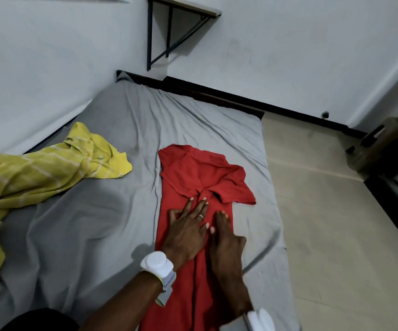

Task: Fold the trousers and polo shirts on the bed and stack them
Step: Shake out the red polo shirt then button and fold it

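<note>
A red polo shirt point(193, 173) lies lengthwise on the grey bed point(112, 225), folded into a narrow strip with one short sleeve sticking out to the right. My left hand point(186, 230) presses flat on the shirt's middle, fingers spread and straight. Just to its right, my right hand point(226, 240) also lies flat on the red cloth, fingers straight. A yellow polo shirt point(50, 173) with pale stripes lies crumpled and unfolded on the bed's left side, running off the frame's left edge.
White walls border the bed at the left and the far end, with a bracketed shelf point(183, 10) above the corner. Beige floor point(336, 211) runs along the bed's right edge. A brown object point(379, 144) stands at the far right by a dark frame.
</note>
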A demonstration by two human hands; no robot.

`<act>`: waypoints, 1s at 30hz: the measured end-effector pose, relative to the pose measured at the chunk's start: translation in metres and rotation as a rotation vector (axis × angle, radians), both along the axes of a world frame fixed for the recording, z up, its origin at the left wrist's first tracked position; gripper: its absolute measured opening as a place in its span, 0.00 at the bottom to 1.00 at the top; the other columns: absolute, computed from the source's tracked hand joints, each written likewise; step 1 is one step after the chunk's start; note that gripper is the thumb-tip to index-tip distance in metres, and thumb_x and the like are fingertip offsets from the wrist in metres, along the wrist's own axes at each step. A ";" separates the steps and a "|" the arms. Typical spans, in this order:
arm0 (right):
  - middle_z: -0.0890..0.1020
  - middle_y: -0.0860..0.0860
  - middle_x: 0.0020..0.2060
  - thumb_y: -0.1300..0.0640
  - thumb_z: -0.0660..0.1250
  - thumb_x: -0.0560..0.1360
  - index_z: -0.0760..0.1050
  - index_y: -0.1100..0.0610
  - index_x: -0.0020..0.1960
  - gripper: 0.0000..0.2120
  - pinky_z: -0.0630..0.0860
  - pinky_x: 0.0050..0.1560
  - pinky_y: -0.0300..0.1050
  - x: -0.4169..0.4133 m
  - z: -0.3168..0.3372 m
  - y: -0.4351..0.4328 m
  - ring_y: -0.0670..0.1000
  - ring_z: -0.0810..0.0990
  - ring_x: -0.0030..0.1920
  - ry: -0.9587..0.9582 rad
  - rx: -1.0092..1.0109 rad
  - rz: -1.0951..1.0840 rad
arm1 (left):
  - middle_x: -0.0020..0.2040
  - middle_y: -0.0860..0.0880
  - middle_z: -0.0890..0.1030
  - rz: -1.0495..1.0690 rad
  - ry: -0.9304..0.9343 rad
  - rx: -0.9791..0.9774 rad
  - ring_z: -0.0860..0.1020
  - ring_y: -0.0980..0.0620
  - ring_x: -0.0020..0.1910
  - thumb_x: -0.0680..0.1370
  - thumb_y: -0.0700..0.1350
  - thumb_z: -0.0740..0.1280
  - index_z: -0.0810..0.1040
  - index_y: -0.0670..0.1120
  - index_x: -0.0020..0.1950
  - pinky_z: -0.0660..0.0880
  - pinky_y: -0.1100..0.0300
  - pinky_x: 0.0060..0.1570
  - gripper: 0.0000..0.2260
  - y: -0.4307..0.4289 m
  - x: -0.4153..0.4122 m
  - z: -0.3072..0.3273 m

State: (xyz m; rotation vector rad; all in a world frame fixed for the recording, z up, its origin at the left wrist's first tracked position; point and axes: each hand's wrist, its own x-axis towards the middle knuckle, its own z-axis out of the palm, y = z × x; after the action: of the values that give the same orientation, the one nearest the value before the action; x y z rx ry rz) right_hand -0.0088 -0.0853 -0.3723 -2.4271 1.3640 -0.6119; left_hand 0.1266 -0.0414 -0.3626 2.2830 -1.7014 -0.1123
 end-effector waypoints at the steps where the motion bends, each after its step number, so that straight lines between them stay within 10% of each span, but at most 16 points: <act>1: 0.72 0.50 0.76 0.50 0.52 0.83 0.69 0.52 0.77 0.24 0.61 0.61 0.53 0.010 0.000 -0.023 0.50 0.70 0.76 -0.030 0.024 -0.070 | 0.85 0.60 0.48 0.010 0.013 -0.028 0.47 0.53 0.84 0.83 0.57 0.47 0.53 0.55 0.85 0.60 0.46 0.67 0.29 -0.002 -0.001 -0.002; 5: 0.74 0.55 0.67 0.51 0.59 0.84 0.73 0.56 0.65 0.14 0.54 0.53 0.52 0.040 0.002 -0.095 0.59 0.73 0.69 -0.086 0.075 -0.296 | 0.85 0.58 0.49 0.032 0.002 -0.091 0.49 0.52 0.84 0.82 0.54 0.51 0.55 0.53 0.85 0.62 0.45 0.67 0.30 -0.004 -0.007 -0.007; 11: 0.74 0.56 0.74 0.37 0.60 0.78 0.68 0.50 0.77 0.31 0.71 0.71 0.61 0.083 0.017 -0.137 0.62 0.76 0.70 -0.518 0.216 -0.283 | 0.85 0.57 0.48 0.047 0.024 -0.093 0.46 0.51 0.84 0.81 0.53 0.54 0.58 0.52 0.84 0.62 0.44 0.65 0.30 -0.010 -0.005 -0.008; 18: 0.68 0.41 0.78 0.50 0.63 0.85 0.62 0.39 0.81 0.26 0.70 0.72 0.39 0.132 0.065 -0.110 0.39 0.73 0.72 -0.488 0.123 0.298 | 0.80 0.60 0.66 -0.008 0.092 -0.205 0.55 0.50 0.84 0.77 0.54 0.59 0.76 0.62 0.67 0.68 0.45 0.57 0.19 -0.003 -0.005 0.000; 22: 0.82 0.41 0.63 0.53 0.64 0.85 0.77 0.48 0.73 0.17 0.72 0.62 0.26 0.117 0.059 -0.104 0.30 0.78 0.58 -0.738 0.195 0.026 | 0.81 0.60 0.64 -0.009 0.100 -0.221 0.53 0.51 0.84 0.77 0.57 0.61 0.77 0.62 0.66 0.65 0.47 0.55 0.17 -0.003 -0.006 0.002; 26: 0.87 0.46 0.42 0.74 0.61 0.73 0.85 0.52 0.59 0.26 0.81 0.51 0.36 0.104 0.056 -0.127 0.40 0.85 0.41 -0.668 0.096 -0.158 | 0.84 0.58 0.55 0.039 0.079 -0.145 0.47 0.52 0.84 0.79 0.53 0.58 0.67 0.56 0.80 0.63 0.46 0.60 0.27 -0.005 -0.006 -0.001; 30: 0.86 0.50 0.44 0.62 0.76 0.73 0.84 0.56 0.55 0.12 0.79 0.47 0.42 0.126 0.086 -0.156 0.48 0.84 0.43 -0.341 0.132 0.139 | 0.85 0.59 0.53 0.057 0.094 -0.133 0.46 0.53 0.84 0.79 0.52 0.55 0.67 0.55 0.80 0.63 0.43 0.63 0.27 -0.005 -0.008 0.004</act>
State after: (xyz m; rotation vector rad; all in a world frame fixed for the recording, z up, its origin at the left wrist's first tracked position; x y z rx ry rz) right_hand 0.1174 -0.2411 -0.2863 -2.1682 1.0547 -0.8263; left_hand 0.1184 -0.0466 -0.3586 2.1914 -1.5483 -0.0909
